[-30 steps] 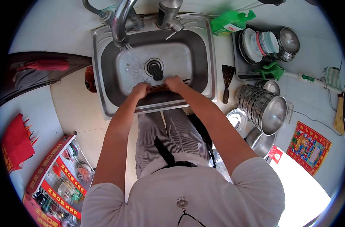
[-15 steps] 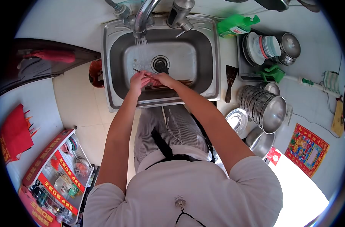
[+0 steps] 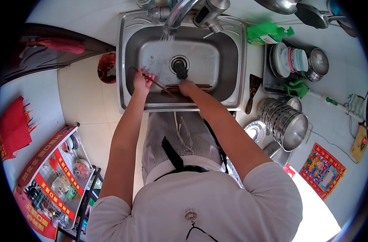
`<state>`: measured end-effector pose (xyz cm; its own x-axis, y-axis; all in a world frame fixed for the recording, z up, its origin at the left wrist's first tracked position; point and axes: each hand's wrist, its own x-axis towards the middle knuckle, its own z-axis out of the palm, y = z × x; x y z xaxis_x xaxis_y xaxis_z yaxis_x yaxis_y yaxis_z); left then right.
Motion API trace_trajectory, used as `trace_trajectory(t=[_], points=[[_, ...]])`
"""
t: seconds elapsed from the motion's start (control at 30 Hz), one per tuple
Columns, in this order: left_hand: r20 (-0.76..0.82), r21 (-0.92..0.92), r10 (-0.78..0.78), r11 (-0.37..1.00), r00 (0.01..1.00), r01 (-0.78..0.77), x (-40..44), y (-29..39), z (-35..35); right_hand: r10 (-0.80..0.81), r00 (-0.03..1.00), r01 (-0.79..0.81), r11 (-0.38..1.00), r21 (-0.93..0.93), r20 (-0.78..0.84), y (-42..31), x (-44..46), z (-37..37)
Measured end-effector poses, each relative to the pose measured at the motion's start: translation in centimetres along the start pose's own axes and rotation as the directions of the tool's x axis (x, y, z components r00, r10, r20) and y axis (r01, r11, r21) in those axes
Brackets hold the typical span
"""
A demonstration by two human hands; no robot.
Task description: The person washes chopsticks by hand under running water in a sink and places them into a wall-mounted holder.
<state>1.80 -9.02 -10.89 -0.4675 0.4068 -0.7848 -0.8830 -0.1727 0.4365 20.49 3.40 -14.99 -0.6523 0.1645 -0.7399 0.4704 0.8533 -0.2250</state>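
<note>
My left hand (image 3: 141,82) is closed on a thin reddish-brown chopstick (image 3: 156,84), which slants down to the right over the sink. My right hand (image 3: 186,87) is at the near side of the basin, over several chopsticks (image 3: 202,86) lying there. Its fingers are mostly hidden, so I cannot tell whether they grip anything. Just beyond it a dark, rough clump (image 3: 182,73) lies by the drain (image 3: 178,61); its kind is unclear. Water runs from the faucet (image 3: 175,24) into the steel sink (image 3: 242,60).
Right of the sink are a green bottle (image 3: 266,33), a dark-bladed spatula (image 3: 253,90), stacked plates (image 3: 280,60) and nested metal bowls (image 3: 293,131). A red bucket-like container (image 3: 106,68) stands at left. A shelf rack (image 3: 56,177) holds goods at lower left.
My hands have moved apart: the left draws leftward with a chopstick, the right goes down to the chopsticks in the basin. The whole view has shifted slightly.
</note>
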Motion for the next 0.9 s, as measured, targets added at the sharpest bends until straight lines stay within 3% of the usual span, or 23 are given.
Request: trace_trajectory(t=[0.2, 0.33, 0.43, 0.53, 0.57, 0.7, 0.8, 0.83, 0.9], points=[[0.001, -0.022, -0.038, 0.999, 0.999, 0.038, 0.0, -0.2, 0.3, -0.099, 0.994, 0.098, 0.995, -0.018, -0.037, 1.3, -1.1, -1.4], [-0.003, 0.054, -0.028, 0.998, 1.000, 0.028, -0.6, 0.4, 1.5, -0.148, 0.970, 0.152, 0.988, 0.003, -0.191, 1.6, -2.8, -3.5], [0.092, 0.214, 0.032, 0.975, 0.995, -0.051, -2.2, 1.3, 3.3, -0.018, 0.879, 0.178, 0.940, 0.292, -0.477, 0.6, -5.4, -6.8], [0.278, 0.404, 0.106, 0.889, 0.955, -0.216, -5.0, 2.4, 6.4, 0.208, 0.719, 0.400, 0.657, 0.639, -0.664, -1.1, -7.1, -9.8], [0.349, 0.431, 0.108, 0.863, 0.931, -0.262, -5.7, 2.5, 7.3, 0.268, 0.726, 0.492, 0.440, 0.751, -0.633, -1.7, -6.7, -10.3], [0.504, 0.419, 0.096, 0.842, 0.858, -0.340, -7.3, 2.6, 10.1, 0.132, 0.716, 0.516, 0.561, 0.647, -0.686, -3.8, -7.6, -12.9], [0.538, 0.393, 0.105, 0.847, 0.837, -0.359, -8.4, 3.7, 11.1, 0.128, 0.699, 0.578, 0.478, 0.662, -0.703, -4.5, -7.0, -12.9], [0.537, 0.378, 0.124, 0.849, 0.834, -0.370, -8.8, 4.1, 11.3, 0.124, 0.671, 0.571, 0.541, 0.617, -0.731, -4.6, -6.8, -12.7], [0.540, 0.376, 0.138, 0.843, 0.830, -0.385, -9.3, 4.5, 11.2, 0.133, 0.743, 0.532, 0.479, 0.699, -0.656, -4.6, -6.5, -12.2]])
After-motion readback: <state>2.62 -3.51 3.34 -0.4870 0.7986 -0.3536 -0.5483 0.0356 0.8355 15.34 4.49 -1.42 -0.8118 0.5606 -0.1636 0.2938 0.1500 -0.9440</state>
